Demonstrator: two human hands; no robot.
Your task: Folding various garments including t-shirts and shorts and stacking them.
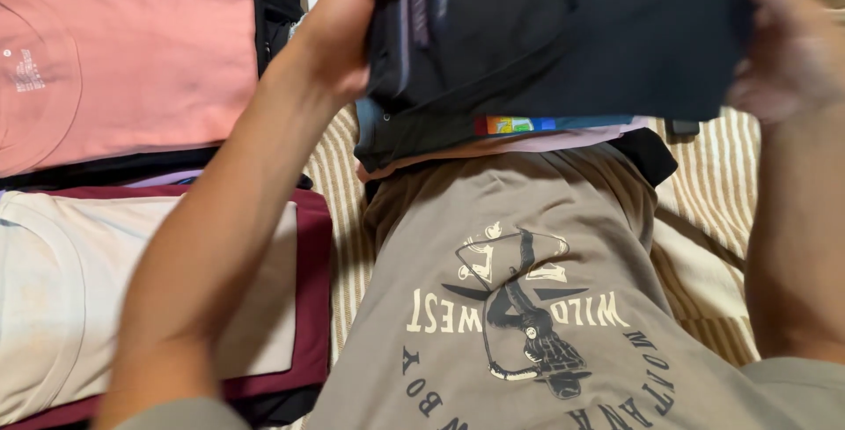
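Both hands are holding up a dark folded garment at the top of the view, above a small stack of folded clothes. The left hand is pinching the garment's left edge, thumb on top. The right hand is gripping the right edge; it is blurred, so its fingers cannot be told apart. In the stack beneath, a bright multicoloured strip is showing along one fold, with a pale lilac layer under it. The person is wearing a grey-brown shirt with a round cream and black print. On the left a pink folded shirt, with a small white label mark near its neck, is lying on dark clothes, and below it a cream shirt is lying on a maroon one. Striped beige bedding is showing in narrow gaps between the piles and more openly at the right.
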